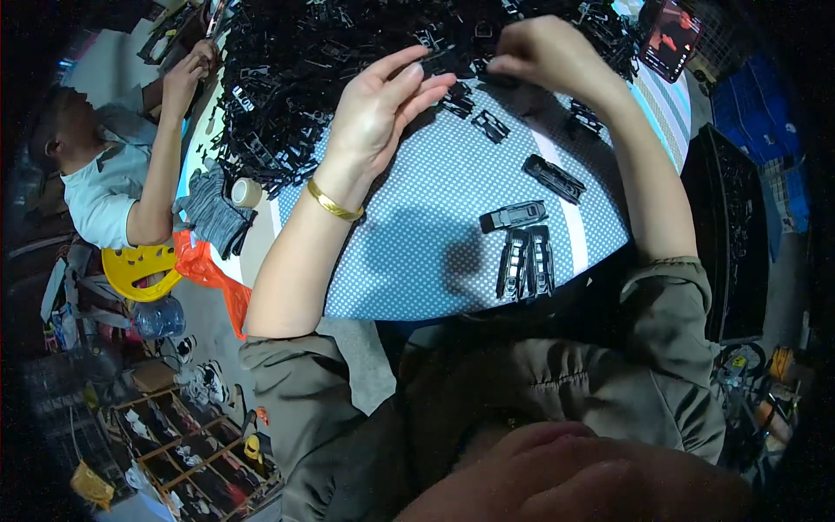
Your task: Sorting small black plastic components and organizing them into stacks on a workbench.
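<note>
Left hand (380,109): fingers loosely spread, holding nothing; rested by black plastic pile (287,78).
Right hand (544,54): pinched a black clip (500,78) (apparently for sorting); finished pieces (525,259) near table edge (417,304).

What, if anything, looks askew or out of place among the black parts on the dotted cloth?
Mostly orderly. Two long black parts lie side by side near the cloth's near edge, but a third lies crosswise above them and another sits at a slant. The big black pile is loose, where the left hand and right hand work.
</note>
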A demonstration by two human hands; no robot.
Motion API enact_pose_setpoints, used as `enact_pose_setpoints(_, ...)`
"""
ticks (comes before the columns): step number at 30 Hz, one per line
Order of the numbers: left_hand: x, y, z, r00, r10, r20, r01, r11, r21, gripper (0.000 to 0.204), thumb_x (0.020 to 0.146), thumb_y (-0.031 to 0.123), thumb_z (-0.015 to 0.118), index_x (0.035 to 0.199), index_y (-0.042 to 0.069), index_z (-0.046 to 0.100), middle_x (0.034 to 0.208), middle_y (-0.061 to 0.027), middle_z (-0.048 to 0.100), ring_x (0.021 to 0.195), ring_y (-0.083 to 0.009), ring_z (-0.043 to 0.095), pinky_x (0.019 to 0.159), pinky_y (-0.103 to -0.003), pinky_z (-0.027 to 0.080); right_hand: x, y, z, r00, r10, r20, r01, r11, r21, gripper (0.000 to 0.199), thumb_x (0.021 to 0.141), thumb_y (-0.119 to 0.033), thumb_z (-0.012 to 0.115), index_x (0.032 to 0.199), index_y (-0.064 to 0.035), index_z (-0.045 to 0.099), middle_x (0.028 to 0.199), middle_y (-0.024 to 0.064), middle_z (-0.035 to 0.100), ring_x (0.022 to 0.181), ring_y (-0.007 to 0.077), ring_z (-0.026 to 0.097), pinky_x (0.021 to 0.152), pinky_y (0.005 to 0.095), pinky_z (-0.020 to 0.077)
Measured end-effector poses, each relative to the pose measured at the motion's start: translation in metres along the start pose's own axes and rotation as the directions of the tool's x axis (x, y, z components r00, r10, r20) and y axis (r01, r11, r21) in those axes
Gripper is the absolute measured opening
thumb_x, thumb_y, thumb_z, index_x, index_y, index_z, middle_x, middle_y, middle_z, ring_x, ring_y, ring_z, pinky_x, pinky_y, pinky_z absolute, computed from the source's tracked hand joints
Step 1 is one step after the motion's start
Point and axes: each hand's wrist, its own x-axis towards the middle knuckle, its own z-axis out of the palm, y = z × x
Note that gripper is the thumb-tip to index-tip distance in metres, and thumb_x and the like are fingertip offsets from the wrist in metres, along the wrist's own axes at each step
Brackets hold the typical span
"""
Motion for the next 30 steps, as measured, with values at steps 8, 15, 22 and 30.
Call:
enact_pose_setpoints(8,-0.003,0.0,0.004,0.995,-0.027,-0.096,0.022,0.999,-0.047,0.036,0.09,0.008,0.039,0.12,-0.011,0.034,0.105,-0.0232,0.051,0.097,-0.0278,0.057,0.085,-0.03,0.049,-0.004,-0.004,0.023,0.994,-0.108,-0.005,0.105,0.976,-0.193,0.019,0.07,-0.017,0.061,0.086,-0.0075,0.063,0.075,0.0092,0.059,0.081,0.0263,0.057,0.07,0.0358,0.0472)
enact_pose_setpoints(15,-0.005,-0.008,0.009,0.985,-0.068,-0.157,0.059,0.996,-0.059,0.033,0.091,0.008,0.036,0.118,-0.01,0.036,0.108,-0.0216,0.05,0.097,-0.0265,0.056,0.085,-0.032,0.049,-0.005,-0.024,0.016,0.963,-0.193,-0.189,0.252,0.891,0.378,0.024,0.087,-0.018,0.045,0.098,-0.0002,0.057,0.072,0.0102,0.059,0.062,0.0143,0.057,0.057,0.0256,0.0465)
enact_pose_setpoints(22,-0.006,-0.012,0.013,0.993,-0.097,-0.061,0.095,0.995,-0.032,0.034,0.092,0.011,0.035,0.12,-0.009,0.035,0.106,-0.0183,0.051,0.093,-0.021,0.056,0.086,-0.032,0.048,-0.008,-0.031,0.023,0.968,-0.176,-0.18,0.244,0.828,0.505,0.018,0.079,-0.016,0.06,0.087,0.0004,0.057,0.075,0.0097,0.062,0.069,0.0154,0.061,0.059,0.0252,0.0482)
enact_pose_setpoints(30,-0.005,-0.012,0.007,0.999,-0.052,0.0,0.052,0.99,0.13,0.035,0.093,0.012,0.033,0.122,-0.007,0.035,0.109,-0.0154,0.052,0.093,-0.0172,0.057,0.087,-0.028,0.047,-0.013,-0.043,0.026,0.935,-0.17,-0.312,0.279,0.895,0.347,0.02,0.077,-0.019,0.062,0.085,-0.0009,0.057,0.074,0.0102,0.061,0.066,0.0178,0.061,0.058,0.027,0.0487)
